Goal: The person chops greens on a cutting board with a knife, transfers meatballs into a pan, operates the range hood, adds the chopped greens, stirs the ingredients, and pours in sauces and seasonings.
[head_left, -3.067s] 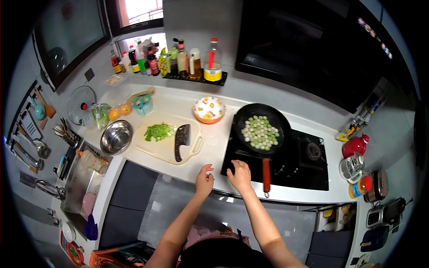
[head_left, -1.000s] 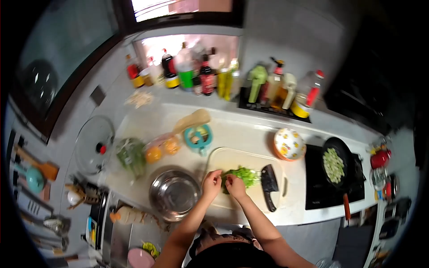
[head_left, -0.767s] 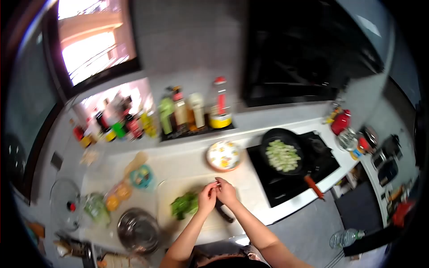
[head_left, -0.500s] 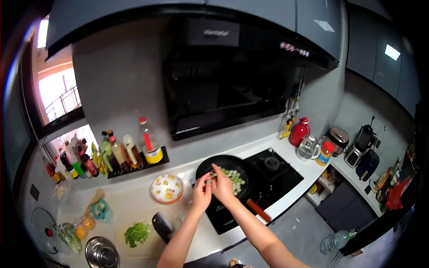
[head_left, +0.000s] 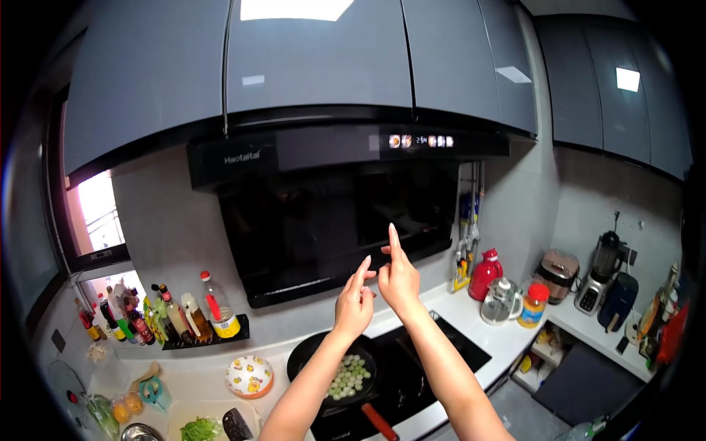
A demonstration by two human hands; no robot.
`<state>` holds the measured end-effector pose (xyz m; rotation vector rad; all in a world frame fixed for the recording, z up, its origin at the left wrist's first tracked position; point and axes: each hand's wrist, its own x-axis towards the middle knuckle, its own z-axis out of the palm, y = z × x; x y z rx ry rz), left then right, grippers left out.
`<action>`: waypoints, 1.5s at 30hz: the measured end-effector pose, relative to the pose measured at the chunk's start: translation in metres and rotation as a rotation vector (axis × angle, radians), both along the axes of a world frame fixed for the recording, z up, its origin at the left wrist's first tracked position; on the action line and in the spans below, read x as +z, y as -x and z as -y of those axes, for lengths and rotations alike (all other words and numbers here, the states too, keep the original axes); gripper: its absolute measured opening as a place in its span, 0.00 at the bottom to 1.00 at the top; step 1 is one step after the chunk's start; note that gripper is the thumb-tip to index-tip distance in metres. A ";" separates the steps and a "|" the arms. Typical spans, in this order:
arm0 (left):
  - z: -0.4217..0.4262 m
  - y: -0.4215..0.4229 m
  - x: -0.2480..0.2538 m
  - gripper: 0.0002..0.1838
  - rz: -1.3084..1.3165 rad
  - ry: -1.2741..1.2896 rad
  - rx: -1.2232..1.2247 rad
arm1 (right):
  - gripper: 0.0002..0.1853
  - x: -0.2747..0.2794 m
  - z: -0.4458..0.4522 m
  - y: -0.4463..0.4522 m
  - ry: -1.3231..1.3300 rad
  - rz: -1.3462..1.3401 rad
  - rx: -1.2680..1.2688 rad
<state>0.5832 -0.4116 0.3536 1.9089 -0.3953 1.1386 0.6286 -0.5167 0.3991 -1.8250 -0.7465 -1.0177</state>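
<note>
Both my hands are raised above the hob, in front of the dark range hood (head_left: pixel 331 220). My right hand (head_left: pixel 399 279) holds nothing; its index finger is stretched upward and the other fingers are curled. Just beside it, my left hand (head_left: pixel 355 303) is empty too, with some fingers extended and apart. Below them a black frying pan (head_left: pixel 303 359) with a red handle (head_left: pixel 380 422) sits on the black glass hob (head_left: pixel 412 378). Pale green chopped vegetable pieces (head_left: pixel 349 378) lie in the pan. My left forearm covers part of it.
A patterned bowl (head_left: pixel 248 376) stands left of the pan. Chopped greens (head_left: pixel 198 429) lie on a cutting board (head_left: pixel 180 411) at lower left. Bottles (head_left: pixel 176 316) line a wall shelf. A red thermos (head_left: pixel 485 275), glass kettle (head_left: pixel 501 303) and jar (head_left: pixel 534 305) stand right of the hob.
My view has tilted up, showing more of the hood and cabinets. Both hands have risen from over the pan to in front of the hood and moved slightly apart.
</note>
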 end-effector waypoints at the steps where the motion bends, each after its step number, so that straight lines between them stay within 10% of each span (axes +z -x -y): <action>1: 0.005 -0.008 0.013 0.33 0.019 -0.037 0.029 | 0.42 0.014 0.003 -0.010 0.015 0.033 -0.004; 13: 0.042 -0.075 0.127 0.37 0.170 -0.090 0.487 | 0.46 0.127 0.008 -0.092 0.174 0.365 0.007; 45: 0.023 -0.074 0.135 0.36 0.174 -0.134 0.590 | 0.44 0.137 -0.013 -0.098 0.155 0.378 0.035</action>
